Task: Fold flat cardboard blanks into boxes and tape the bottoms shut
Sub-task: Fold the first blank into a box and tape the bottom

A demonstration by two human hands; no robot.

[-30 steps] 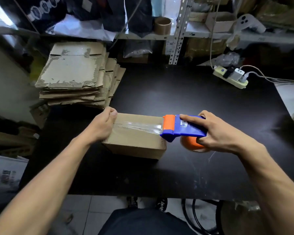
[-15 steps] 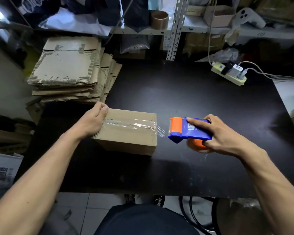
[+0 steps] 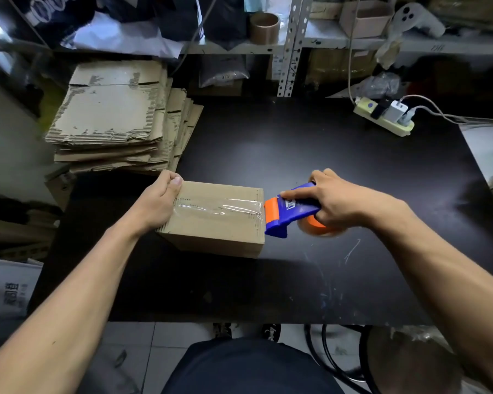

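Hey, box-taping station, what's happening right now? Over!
Left hand grips box end. Right hand holds tape dispenser at box's other end. Tape strip across top. Nothing in the way.

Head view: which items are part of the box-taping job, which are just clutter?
In the job:
- cardboard box, clear tape across its top
- tape dispenser, at the box's right edge
- left hand, gripping the box's left end
- right hand, gripping the dispenser
- stack of flat blanks

Lying about:
- power strip with chargers
- brown tape roll on the shelf
- small open box on the shelf
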